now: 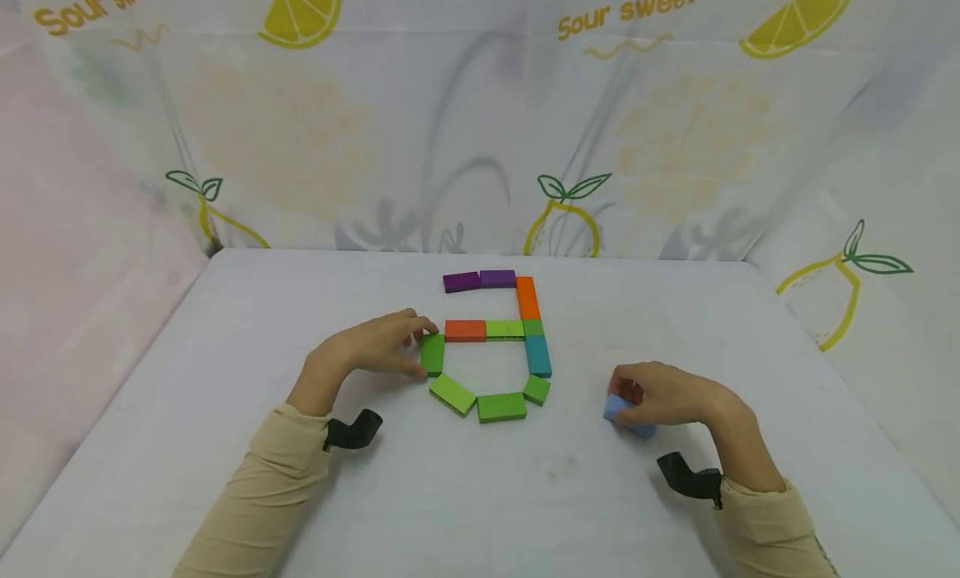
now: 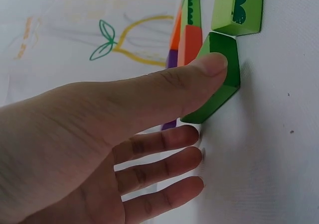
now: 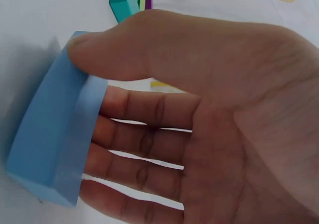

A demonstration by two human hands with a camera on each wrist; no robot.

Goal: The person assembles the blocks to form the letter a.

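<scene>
In the head view my left hand (image 1: pixel 381 344) has its thumb and index finger at the two ends of a dark green block (image 1: pixel 432 355), pinching it. The thumb lies over that green block (image 2: pixel 227 79) in the left wrist view, while the other fingers hang free below. Off to the right, my right hand (image 1: pixel 671 393) holds a light blue block (image 1: pixel 617 406) close to the table. Seen from the right wrist, the thumb presses one side of the blue block (image 3: pixel 45 119) and the fingertips lie along the other.
Coloured blocks form an outline on the white table (image 1: pixel 487 511): purple blocks (image 1: pixel 498 278) at the top, an orange block (image 1: pixel 528 298), a red-orange block (image 1: pixel 465 331), a teal block (image 1: pixel 537 356) and several light green blocks (image 1: pixel 502 407). A lemon-printed cloth (image 1: pixel 465 128) hangs behind.
</scene>
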